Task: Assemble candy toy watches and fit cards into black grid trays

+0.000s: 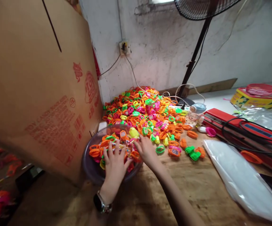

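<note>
A dark, see-through plastic bowl (89, 166) stands on the wooden table, filled with bright plastic toy watches (95, 151), mostly orange, with small wrapped pieces among them. My left hand (114, 163) lies over the bowl, fingers spread across its contents, a wristwatch (98, 202) on the wrist. At the bowl's right side, the bent fingers of my right hand (147, 153) meet a blurred yellow toy watch (133, 132). Part of that grip is hidden. Behind the bowl spreads a large heap of orange, green, pink and yellow toy watches (147, 108).
A tall printed carton (44, 88) stands close on the left. To the right lie a white plastic bag stack (242, 179) and a red sealing machine (244, 128) with black cables. A stand fan (194, 56), a wall socket (125, 48) and a yellow box (256, 98) are farther back.
</note>
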Demonstrator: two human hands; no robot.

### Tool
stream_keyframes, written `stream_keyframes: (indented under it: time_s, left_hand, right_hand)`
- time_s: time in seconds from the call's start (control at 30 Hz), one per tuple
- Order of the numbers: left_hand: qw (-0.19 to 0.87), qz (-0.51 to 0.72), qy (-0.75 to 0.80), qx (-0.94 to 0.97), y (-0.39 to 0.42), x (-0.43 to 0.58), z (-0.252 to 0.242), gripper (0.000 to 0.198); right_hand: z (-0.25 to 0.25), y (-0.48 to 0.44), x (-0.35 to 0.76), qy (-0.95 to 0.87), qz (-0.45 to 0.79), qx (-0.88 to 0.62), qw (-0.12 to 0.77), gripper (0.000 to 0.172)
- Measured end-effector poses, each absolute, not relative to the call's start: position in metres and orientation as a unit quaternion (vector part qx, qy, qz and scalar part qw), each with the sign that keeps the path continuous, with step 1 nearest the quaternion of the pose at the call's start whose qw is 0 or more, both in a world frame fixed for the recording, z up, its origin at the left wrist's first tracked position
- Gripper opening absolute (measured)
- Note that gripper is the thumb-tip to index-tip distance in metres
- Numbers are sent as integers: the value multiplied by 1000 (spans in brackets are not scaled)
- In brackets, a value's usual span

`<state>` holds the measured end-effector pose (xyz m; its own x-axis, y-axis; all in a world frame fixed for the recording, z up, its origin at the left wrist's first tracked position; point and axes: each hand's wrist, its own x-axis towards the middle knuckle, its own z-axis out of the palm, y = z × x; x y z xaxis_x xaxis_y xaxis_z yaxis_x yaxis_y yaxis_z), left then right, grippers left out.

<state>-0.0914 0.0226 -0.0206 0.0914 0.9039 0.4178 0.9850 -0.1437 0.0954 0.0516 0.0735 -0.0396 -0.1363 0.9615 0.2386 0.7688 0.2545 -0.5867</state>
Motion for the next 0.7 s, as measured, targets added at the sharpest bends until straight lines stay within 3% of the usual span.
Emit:
stream_keyframes:
  time_s: [0.1,0.23,0.43,0.7]
  left_hand:
    - [107,-128,-714,-680,28,-120,-27,44]
    - [-20,-148,-778,-611,38,-153,-30,63]
    - [-41,-151,-803,-576,63,-160,-21,60]
    - [-95,-42,-764,-637,121,-177,29,71]
  right_hand:
    - [-40,95,27,-795,219,-520,221,49]
    - [-40,113,9,-808,225,-507,198,58]
    - [-26,161,1,-810,245,-488,211,48]
    - [-3,175,37,-820,372,-352,255,38]
